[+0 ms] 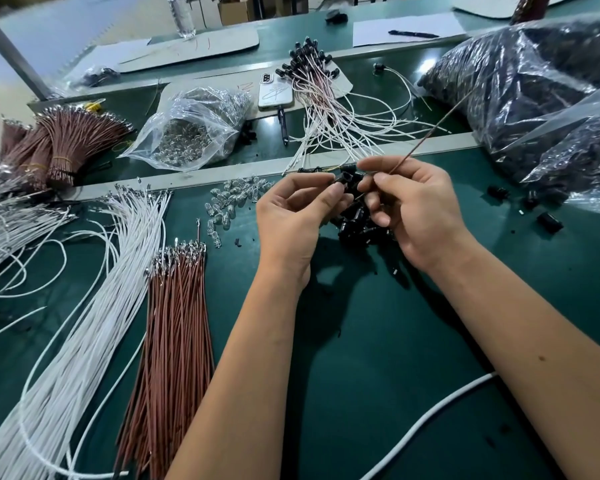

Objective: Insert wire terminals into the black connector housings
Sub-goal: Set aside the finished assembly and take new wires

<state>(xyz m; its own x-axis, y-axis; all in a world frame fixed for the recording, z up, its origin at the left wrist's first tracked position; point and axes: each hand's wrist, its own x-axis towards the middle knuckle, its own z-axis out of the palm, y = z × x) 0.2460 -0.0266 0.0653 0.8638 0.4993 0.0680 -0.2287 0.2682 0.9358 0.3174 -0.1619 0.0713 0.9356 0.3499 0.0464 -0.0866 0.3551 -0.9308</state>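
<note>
**You bring a brown wire's terminal end up to a black housing held over the loose pile.**

Your left hand pinches one black connector housing between thumb and fingertips, lifted just above the heap of loose housings on the green mat, so its opening faces your right hand. That hand pinches the brown wire close to its tip, which likely keeps the end stiff enough to steer; the rest trails up and away to the right. The terminal itself is hidden between your fingers, so whether it has entered cannot be told. The white wires and brown wires lie fanned at your left, terminals pointing away, within easy reach. The finished assemblies sit beyond the rail, well apart from the raw stock.
</note>
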